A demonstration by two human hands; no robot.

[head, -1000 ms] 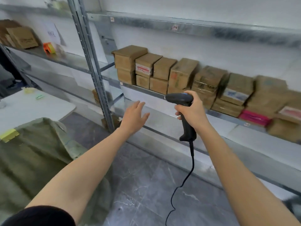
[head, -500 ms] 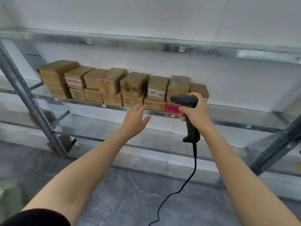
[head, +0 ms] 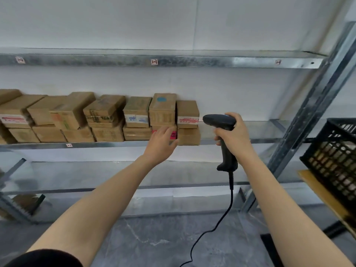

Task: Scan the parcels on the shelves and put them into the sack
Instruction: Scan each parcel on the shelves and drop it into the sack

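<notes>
The step in hand looks like choosing the next parcel to scan; the left hand (head: 161, 143) reaches to the shelf (head: 107, 145), fingers straight and a little apart, laid across the front of the box with the pink label (head: 173, 135) in the shelf's bottom row (whether they touch it or hover just off it I cannot tell); the right hand (head: 234, 137) is clamped round the handle of the scanner (head: 219, 121), whose head sits level with the shelf's upper row and points at the end box with red tape (head: 187, 113).

The pink-labelled box lies under the box with the blue dot (head: 162, 110), wedged between neighbours; drawing it out probably calls for a firm hold and a slow pull, or the one above may tip off the shelf's front edge.

Right of the boxes the shelf runs bare to the post (head: 316, 105); a black crate (head: 333, 151) juts in beyond the shelf's right end; the cord (head: 231, 197) hangs below the shelf; the sack is out of view.
</notes>
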